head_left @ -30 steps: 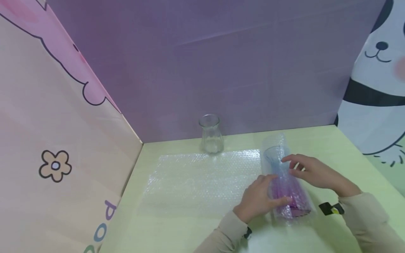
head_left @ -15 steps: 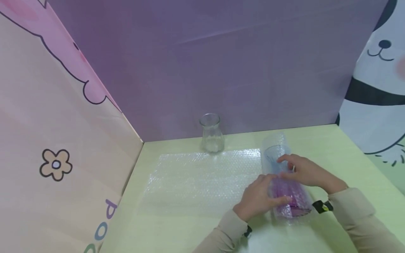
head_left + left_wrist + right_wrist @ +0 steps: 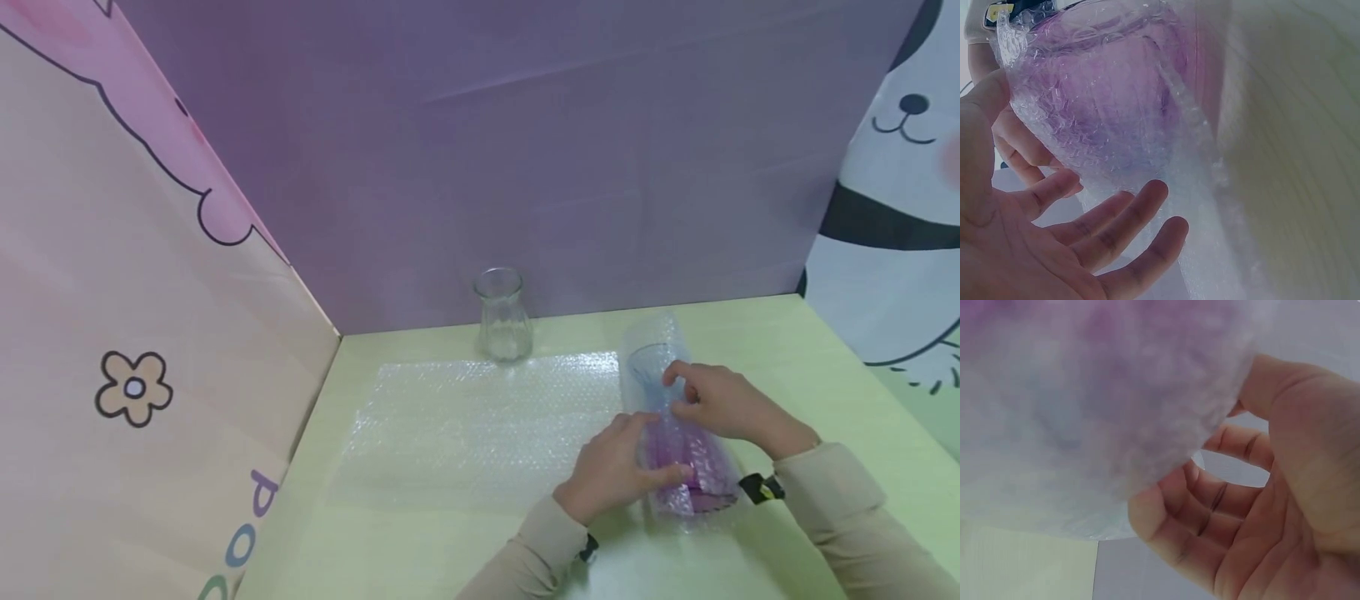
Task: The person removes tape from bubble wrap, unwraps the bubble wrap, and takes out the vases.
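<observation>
Edging left over the past second, a person's right hand is closing in on bubble wrap enclosing a blue-and-purple glass vase, which is lying on its side at the right of the pale table, mouth to the far side, base near. Thumb and index finger are bending toward the wrap, a gap showing between them; whether they are pinching an edge, one cannot tell. Along the vase's left side, the left hand is spreading loosely, its thumb resting across the wrap without clenching. Leftward, a flat bubble-wrap sheet is lying below an upright clear glass vase. Wrapping appears to be the step under way; the next move seems to be calling for steady left-hand support and gentle, snug tightening.
</observation>
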